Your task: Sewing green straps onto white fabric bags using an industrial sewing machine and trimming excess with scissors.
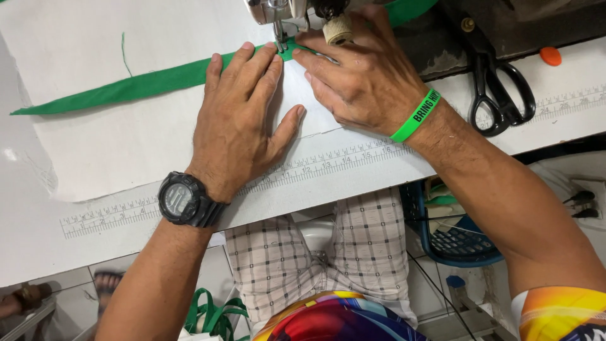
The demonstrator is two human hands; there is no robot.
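Feeding looks like the point: green strip [145, 82] is pressed flat onto white fabric [113, 145] on the counter [353, 170] by left hand [237, 120], fingers spread, and steered under the needle [278, 35] by right hand [363, 79] fingertips, nothing pinched.
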